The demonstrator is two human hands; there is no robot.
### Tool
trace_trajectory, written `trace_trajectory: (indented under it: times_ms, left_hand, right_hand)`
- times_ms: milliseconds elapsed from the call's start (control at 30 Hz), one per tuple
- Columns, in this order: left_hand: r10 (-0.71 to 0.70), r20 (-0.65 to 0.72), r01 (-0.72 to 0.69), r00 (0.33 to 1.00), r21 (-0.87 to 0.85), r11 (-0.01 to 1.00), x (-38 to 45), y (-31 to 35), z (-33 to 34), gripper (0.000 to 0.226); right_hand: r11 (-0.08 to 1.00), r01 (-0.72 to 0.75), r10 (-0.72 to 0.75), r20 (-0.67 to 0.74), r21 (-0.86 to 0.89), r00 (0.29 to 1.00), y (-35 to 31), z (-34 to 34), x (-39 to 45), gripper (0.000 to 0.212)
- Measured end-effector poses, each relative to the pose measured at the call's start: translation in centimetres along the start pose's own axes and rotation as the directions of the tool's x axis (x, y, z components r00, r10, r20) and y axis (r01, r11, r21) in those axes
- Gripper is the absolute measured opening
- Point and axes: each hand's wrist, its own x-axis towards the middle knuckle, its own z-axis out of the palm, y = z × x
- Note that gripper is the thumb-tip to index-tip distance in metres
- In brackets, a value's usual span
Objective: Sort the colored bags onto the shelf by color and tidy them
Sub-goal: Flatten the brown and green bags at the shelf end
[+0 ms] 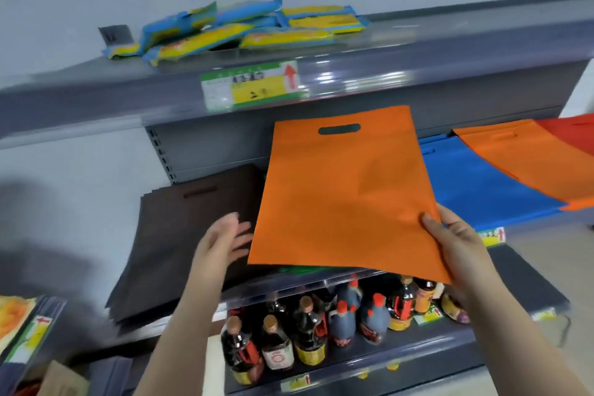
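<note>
While right hand [456,235] pinches orange bag [344,193] corner, left hand [225,235] fingers spread, near bag's left edge

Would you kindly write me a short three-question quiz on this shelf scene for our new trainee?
1. True or false: the right hand grips the orange bag at its lower right corner.
2. Which pile lies at the far left of the middle shelf: (a) blue bags, (b) brown bags, (c) red bags?
3. Fill in: the left hand is open and holds ____.

Key: 1 true; 2 b, the brown bags; 3 nothing.
</note>
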Motion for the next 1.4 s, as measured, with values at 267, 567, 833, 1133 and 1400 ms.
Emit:
trace_trajectory:
  times_ms: [267, 567, 833, 1133, 1400]
  left_hand:
    - [-0.036, 0.183, 0.035, 0.983, 0.007, 0.999, -3.8, -1.0, 15.4, 0.043]
    - [0.086, 0.273, -0.128, 0.958, 0.138, 0.982, -5.3, -2.6, 28.1, 0.041]
    - [0.119, 0.288, -0.17, 0.95, 0.159, 0.973, -2.6, -2.0, 38.3, 0.04]
    - [0.133, 0.343, -0.226, 0.93, 0.247, 0.942, 1.8, -1.4, 48.3, 0.038]
    - [0.172, 0.372, -0.326, 0.912, 0.401, 0.856, 4.6, -1.2, 53.6, 0.026]
  right_hand:
    - [0.996, -0.004, -0.003, -0.069, -0.091, 0.998, -3.3, -12.8, 0.5, 0.022]
    - [0.979, -0.004, -0.04, -0.209, -0.204, 0.977, -6.4, -25.2, 0.5, 0.019]
    - [0.901, -0.064, -0.078, -0.307, -0.428, 0.948, -9.0, -33.0, 4.2, 0.018]
    - [0.641, -0.13, -0.192, -0.322, -0.756, 0.927, -10.9, -41.0, 13.3, 0.02]
    - [0.47, -0.097, -0.235, -0.231, -0.877, 0.944, -11.9, -45.1, 19.7, 0.023]
